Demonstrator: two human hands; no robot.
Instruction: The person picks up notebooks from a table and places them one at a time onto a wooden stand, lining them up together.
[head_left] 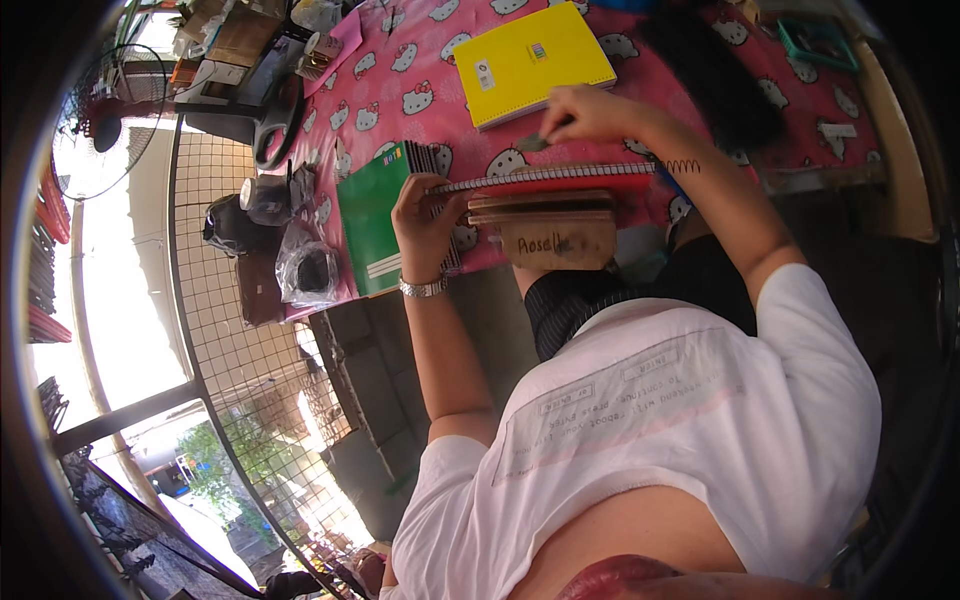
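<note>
A stack of spiral-bound notebooks (545, 195) stands on edge at the near rim of the table, spines uppermost, a red cover on top and brown card covers facing the person. A brown card (558, 243) with handwriting on it fronts the stack and overhangs the table edge.

The person's left hand (425, 222) is closed against the left end of the stack, fingers curled over the wire binding, holding it upright. A metal watch (423, 288) sits on that wrist. The right hand (590, 112) is over the top of the stack, fingers pinched shut on a small dark grey object (533, 143), whose kind cannot be made out; its tip lies just above the red cover.

Just left of the stack, touching the left hand, a green notebook (372, 215) lies flat. Beyond the right hand a yellow notebook (532, 62) lies flat, well apart from the stack. All rest on a pink tablecloth (400, 80) printed with white cartoon cat faces.

At the table's left edge sit clear plastic bags (305, 268) with dark contents, against a wire grid panel (230, 330). A fan (100, 135) stands further left. At the far right a green frame-shaped tray (818, 42) lies on the cloth. The person wears a white printed shirt (680, 440).
</note>
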